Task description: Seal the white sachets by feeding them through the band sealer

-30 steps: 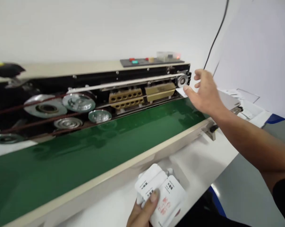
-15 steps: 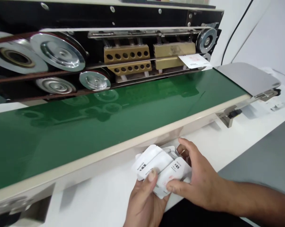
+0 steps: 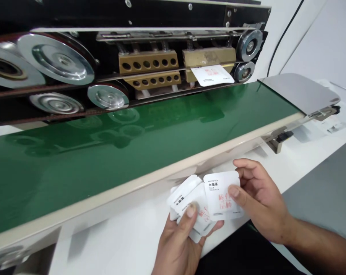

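Note:
My left hand (image 3: pixel 178 244) grips a small stack of white tea sachets (image 3: pixel 187 202) near the bottom centre, thumb pressed on top. My right hand (image 3: pixel 261 198) pinches a single white sachet (image 3: pixel 221 194) with red and black print, held just right of the stack. A further sachet (image 3: pixel 211 74) lies on the far right part of the green conveyor belt (image 3: pixel 150 130), its top edge under the brass sealing blocks (image 3: pixel 208 57) of the sealing machine.
Steel pulleys (image 3: pixel 56 57) and belts run along the machine's back. A grey metal plate (image 3: pixel 299 91) caps the belt's right end. A black cable (image 3: pixel 284 36) hangs down the white wall. White table surface (image 3: pixel 127 244) lies below the belt.
My right hand came back from the belt's far end to the stack and drew one sachet off to the right. The sachet on the belt has travelled left under the brass blocks.

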Action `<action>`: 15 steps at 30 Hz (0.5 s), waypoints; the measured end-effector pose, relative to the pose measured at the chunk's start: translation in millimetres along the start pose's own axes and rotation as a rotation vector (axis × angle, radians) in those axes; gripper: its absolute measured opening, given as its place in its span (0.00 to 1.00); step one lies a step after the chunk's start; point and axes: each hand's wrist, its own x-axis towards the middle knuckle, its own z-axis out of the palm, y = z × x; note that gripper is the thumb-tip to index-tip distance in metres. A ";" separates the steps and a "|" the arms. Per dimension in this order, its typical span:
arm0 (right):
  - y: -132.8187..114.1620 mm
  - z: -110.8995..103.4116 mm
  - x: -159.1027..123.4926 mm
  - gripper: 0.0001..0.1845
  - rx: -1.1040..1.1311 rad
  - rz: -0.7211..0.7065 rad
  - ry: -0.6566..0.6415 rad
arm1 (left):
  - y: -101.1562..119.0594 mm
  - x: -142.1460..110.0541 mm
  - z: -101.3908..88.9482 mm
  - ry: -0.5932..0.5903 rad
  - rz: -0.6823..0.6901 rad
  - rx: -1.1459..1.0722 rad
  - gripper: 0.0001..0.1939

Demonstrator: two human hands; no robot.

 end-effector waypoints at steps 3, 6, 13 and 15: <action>-9.8 -4.5 6.3 0.08 0.099 0.047 -0.059 | -1.6 1.0 -2.9 -0.014 0.003 0.060 0.40; -17.8 -10.9 8.5 0.07 0.202 0.158 -0.165 | -4.4 2.9 -7.9 -0.007 -0.027 0.075 0.41; -19.1 -19.3 -10.2 0.09 0.260 0.271 -0.473 | -4.3 1.4 -3.9 0.085 -0.071 0.032 0.49; -13.3 -20.0 -15.2 0.11 0.289 0.312 -0.575 | -3.9 0.6 -3.4 0.138 -0.092 0.061 0.51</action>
